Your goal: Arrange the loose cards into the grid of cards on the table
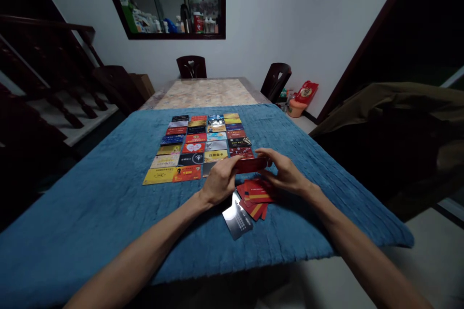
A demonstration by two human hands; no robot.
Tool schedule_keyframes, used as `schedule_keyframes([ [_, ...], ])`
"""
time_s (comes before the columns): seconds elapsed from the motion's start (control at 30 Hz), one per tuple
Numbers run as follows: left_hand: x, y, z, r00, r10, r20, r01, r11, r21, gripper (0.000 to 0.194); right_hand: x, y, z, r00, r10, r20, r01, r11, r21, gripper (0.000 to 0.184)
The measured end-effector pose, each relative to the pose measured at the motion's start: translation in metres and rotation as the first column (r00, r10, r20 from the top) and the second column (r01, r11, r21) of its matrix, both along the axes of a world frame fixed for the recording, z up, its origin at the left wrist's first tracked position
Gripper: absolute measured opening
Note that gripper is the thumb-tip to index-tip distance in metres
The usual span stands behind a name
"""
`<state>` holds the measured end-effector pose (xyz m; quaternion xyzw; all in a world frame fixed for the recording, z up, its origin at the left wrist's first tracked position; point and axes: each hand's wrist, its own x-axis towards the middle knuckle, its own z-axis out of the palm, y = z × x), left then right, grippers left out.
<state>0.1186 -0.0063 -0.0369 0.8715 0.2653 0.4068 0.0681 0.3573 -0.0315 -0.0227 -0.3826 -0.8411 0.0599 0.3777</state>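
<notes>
Red, perhaps one card or several, the piece (251,165) is pinched between our left hand (220,181) and right hand (284,172).

Two hands (220,181) (286,172), four card columns (194,147), three chairs (192,73)

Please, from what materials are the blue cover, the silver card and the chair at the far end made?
The blue cover looks like soft, plush fabric, matt: it shows ribbed folds. The silver card seems smooth plastic, perhaps metal, since it shines brightly. The far chair appears to be dark varnished wood, judging by its reddish-brown colour and cut-out back.
</notes>
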Motion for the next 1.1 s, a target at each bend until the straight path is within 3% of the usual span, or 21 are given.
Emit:
schedule_keyframes([
  [0.2,-0.001,0.003,0.000,0.999,0.014,0.042,-0.013,1.000,-0.029,0.045,-0.012,-0.005,0.002,0.998,-0.011,0.055,0.003,0.991,0.130,0.050],
  [0.7,-0.008,0.013,-0.001,0.998,0.026,0.053,-0.023,0.997,-0.070,0.051,-0.013,-0.003,-0.004,0.964,-0.171,0.202,0.119,0.962,0.247,0.049],
  [0.93,-0.008,0.013,0.001,0.999,0.023,0.029,-0.021,0.998,-0.066,0.042,-0.016,-0.005,-0.005,0.933,-0.304,0.191,0.210,0.893,0.397,0.047],
  [1.1,-0.012,0.013,0.008,0.998,0.047,0.051,-0.045,0.999,-0.028,0.047,-0.022,-0.006,-0.001,0.925,-0.335,0.179,0.221,0.858,0.463,0.050],
])
